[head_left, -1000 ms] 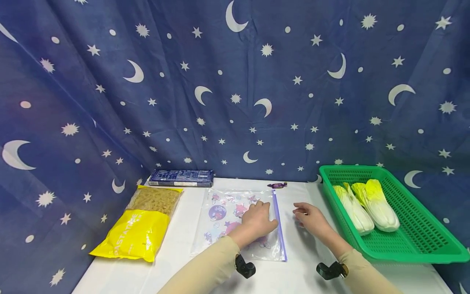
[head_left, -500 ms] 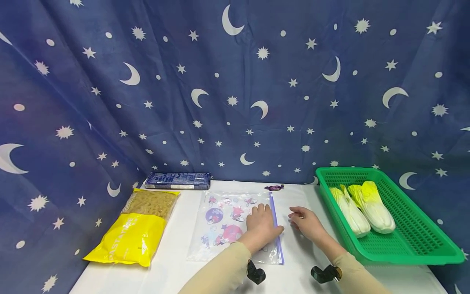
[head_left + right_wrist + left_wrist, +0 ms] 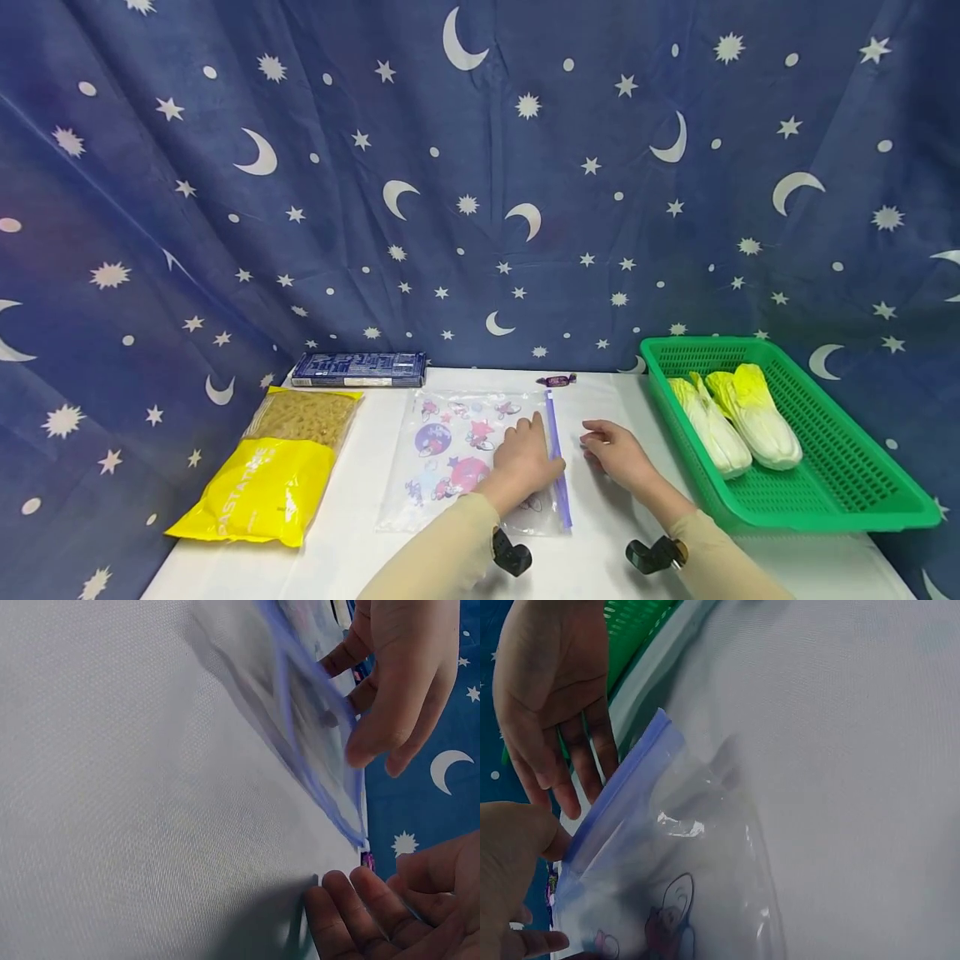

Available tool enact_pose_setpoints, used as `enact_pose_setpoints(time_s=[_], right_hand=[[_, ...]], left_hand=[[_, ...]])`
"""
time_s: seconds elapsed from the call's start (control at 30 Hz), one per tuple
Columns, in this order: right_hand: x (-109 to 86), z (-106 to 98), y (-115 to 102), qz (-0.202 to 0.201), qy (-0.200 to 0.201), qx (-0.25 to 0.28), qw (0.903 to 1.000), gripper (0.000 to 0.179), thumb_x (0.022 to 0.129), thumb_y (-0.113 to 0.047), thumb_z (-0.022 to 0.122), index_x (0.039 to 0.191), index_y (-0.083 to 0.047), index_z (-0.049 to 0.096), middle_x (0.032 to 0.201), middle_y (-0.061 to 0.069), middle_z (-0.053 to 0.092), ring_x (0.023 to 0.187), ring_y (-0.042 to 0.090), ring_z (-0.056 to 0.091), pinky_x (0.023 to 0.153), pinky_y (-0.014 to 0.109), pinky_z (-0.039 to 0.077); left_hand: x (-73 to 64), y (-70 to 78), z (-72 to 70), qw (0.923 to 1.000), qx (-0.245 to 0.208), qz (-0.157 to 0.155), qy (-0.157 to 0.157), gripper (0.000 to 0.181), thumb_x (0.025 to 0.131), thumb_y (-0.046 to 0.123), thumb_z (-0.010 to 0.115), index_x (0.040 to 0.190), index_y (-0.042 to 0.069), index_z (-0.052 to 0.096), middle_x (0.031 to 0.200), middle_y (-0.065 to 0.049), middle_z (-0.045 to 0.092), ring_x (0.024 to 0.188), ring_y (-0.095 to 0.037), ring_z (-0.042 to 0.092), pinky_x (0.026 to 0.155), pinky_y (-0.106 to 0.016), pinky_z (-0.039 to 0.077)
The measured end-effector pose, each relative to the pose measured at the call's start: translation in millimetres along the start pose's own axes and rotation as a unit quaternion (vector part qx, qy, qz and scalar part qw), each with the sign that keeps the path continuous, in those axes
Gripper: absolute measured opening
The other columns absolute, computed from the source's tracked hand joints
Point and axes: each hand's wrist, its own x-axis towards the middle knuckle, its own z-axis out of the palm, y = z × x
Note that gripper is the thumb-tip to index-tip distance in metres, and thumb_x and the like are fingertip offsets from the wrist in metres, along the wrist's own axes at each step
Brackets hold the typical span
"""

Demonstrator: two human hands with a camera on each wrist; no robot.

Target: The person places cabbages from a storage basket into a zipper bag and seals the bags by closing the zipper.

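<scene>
A clear zip bag (image 3: pixel 438 471) with pink and purple cartoon prints lies flat, its purple zip strip (image 3: pixel 553 433) facing right. My left hand (image 3: pixel 521 454) lies over its right part, index finger extended, thumb at the strip and the other fingers bent on the film. In the right wrist view the bag's mouth (image 3: pixel 319 724) gapes between two purple edges beside the left thumb. My right hand (image 3: pixel 618 454) hovers just right of the strip, palm turned toward the bag, fingers loosely bent and holding nothing.
A green basket (image 3: pixel 862 523) with two napa cabbages (image 3: pixel 761 425) stands at right. On the left lie a yellow pasta bag (image 3: pixel 277 483) and a dark blue packet (image 3: pixel 360 369). A purple-wrapped candy (image 3: pixel 557 381) sits at the back, before a starry curtain (image 3: pixel 420 92).
The left hand went from lying spread over the bag to bent fingers with the index extended, thumb at the strip. The right hand keeps its place beside the bag. The view shifted slightly.
</scene>
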Motion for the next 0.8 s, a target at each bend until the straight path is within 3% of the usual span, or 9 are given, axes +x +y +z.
enact_pose_setpoints(time_s=[0.13,0.2,0.3,0.4,0.5,0.63,0.73,0.8], right_hand=[[2.1,4.6,-1.7,-0.003,-0.005,0.013,0.9999,0.040,0.098,0.001,0.057,0.135,0.015,0.053,0.110,0.025,0.067,0.091,0.030,0.069,0.071,0.038,0.059],[3.5,7.4,-2.0,-0.001,-0.005,0.019,0.9998,0.041,0.098,0.001,0.058,0.137,0.015,0.053,0.112,0.025,0.066,0.092,0.030,0.069,0.074,0.038,0.060],[5.0,12.1,-2.8,0.003,-0.009,0.027,0.9996,0.044,0.099,0.001,0.058,0.140,0.014,0.050,0.116,0.026,0.064,0.094,0.030,0.069,0.077,0.039,0.061],[5.6,17.5,-4.6,0.010,-0.015,0.045,0.9988,0.050,0.099,-0.001,0.058,0.145,0.012,0.045,0.124,0.030,0.061,0.098,0.032,0.068,0.080,0.041,0.061],[4.8,23.7,-9.1,0.013,-0.029,0.057,0.9978,0.057,0.098,-0.004,0.060,0.150,0.009,0.039,0.132,0.032,0.056,0.103,0.035,0.068,0.082,0.043,0.061],[6.0,33.8,-12.7,0.012,-0.043,0.060,0.9972,0.065,0.096,-0.006,0.063,0.155,0.003,0.036,0.136,0.031,0.055,0.104,0.035,0.068,0.079,0.042,0.062],[7.6,40.0,-13.1,0.006,-0.050,0.064,0.9967,0.069,0.094,-0.005,0.065,0.156,0.001,0.036,0.136,0.031,0.055,0.100,0.033,0.070,0.074,0.042,0.062],[8.2,42.8,-13.7,0.002,-0.052,0.065,0.9965,0.069,0.093,-0.003,0.066,0.156,0.001,0.036,0.135,0.031,0.056,0.095,0.031,0.069,0.071,0.042,0.062]], left_hand=[[-0.8,-9.5,-11.0,0.9985,-0.050,0.011,-0.021,0.082,0.090,0.035,0.068,0.157,0.000,0.036,0.140,-0.021,0.057,0.124,-0.040,0.057,0.097,-0.050,0.053],[-1.1,-14.8,-15.8,0.9960,-0.082,0.022,-0.025,0.080,0.090,0.028,0.066,0.157,-0.002,0.034,0.132,-0.021,0.062,0.118,-0.040,0.061,0.099,-0.050,0.052],[-2.6,-22.5,-21.6,0.9897,-0.135,0.038,-0.029,0.079,0.087,0.017,0.063,0.156,-0.007,0.032,0.099,-0.014,0.070,0.088,-0.029,0.068,0.085,-0.041,0.056],[-5.0,-29.8,-24.4,0.9819,-0.179,0.052,-0.033,0.080,0.086,0.009,0.061,0.156,-0.009,0.028,0.072,0.000,0.058,0.060,-0.015,0.053,0.061,-0.031,0.049],[-6.8,-36.3,-23.7,0.9765,-0.203,0.062,-0.036,0.080,0.086,0.004,0.061,0.158,-0.007,0.026,0.076,0.004,0.054,0.057,-0.010,0.046,0.053,-0.028,0.042],[-6.9,-42.9,-23.6,0.9740,-0.212,0.064,-0.049,0.079,0.091,0.005,0.063,0.161,0.001,0.027,0.102,-0.007,0.067,0.070,-0.012,0.055,0.065,-0.030,0.050],[-6.2,-47.1,-24.7,0.9693,-0.226,0.070,-0.067,0.076,0.094,0.006,0.062,0.162,0.007,0.028,0.120,-0.016,0.067,0.075,-0.015,0.060,0.066,-0.032,0.053],[-5.8,-49.9,-24.6,0.9644,-0.240,0.076,-0.080,0.076,0.094,0.004,0.061,0.162,0.009,0.028,0.122,-0.017,0.066,0.074,-0.015,0.060,0.063,-0.030,0.053]])
